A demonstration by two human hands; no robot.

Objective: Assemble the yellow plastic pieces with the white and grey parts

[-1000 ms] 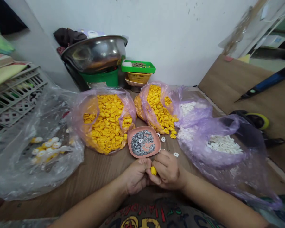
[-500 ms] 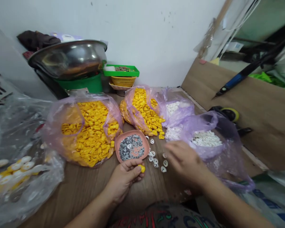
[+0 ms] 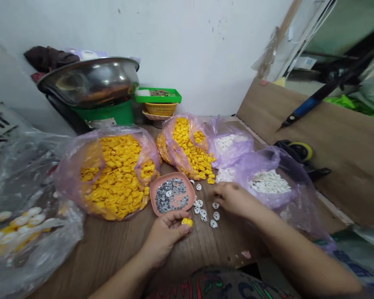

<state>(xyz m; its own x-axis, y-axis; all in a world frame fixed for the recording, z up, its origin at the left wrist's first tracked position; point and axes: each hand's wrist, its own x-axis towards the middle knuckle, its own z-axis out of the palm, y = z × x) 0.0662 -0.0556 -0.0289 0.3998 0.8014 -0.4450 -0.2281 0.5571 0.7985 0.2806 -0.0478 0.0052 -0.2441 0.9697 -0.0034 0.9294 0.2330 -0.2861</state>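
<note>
Between the thumb and fingers of my left hand (image 3: 170, 232) is a small yellow plastic piece (image 3: 187, 222), held just in front of a pink dish (image 3: 153, 202). Small grey bits (image 3: 165, 195) lie spread in that dish, with one white piece on top. My right hand (image 3: 232, 198) is over the table on the right, its fingers curled and close together; what they hold, if anything, is hidden. Several small white pieces with dark holes (image 3: 203, 214) lie loose on the wood between my hands, some close to my right fingertips.
Two purple bags of yellow pieces (image 3: 118, 174) (image 3: 187, 145) stand behind the dish. Purple bags of white pieces (image 3: 271, 182) are to the right. At left lies a clear bag (image 3: 56, 236) with yellow-and-white pieces. Behind are a metal basin (image 3: 90, 81) and a green tray (image 3: 158, 99); cardboard (image 3: 339, 153) borders the right.
My right hand has shifted slightly left, its fingers now clearer above the white pieces. My left hand has turned a little, so more of the yellow piece shows.
</note>
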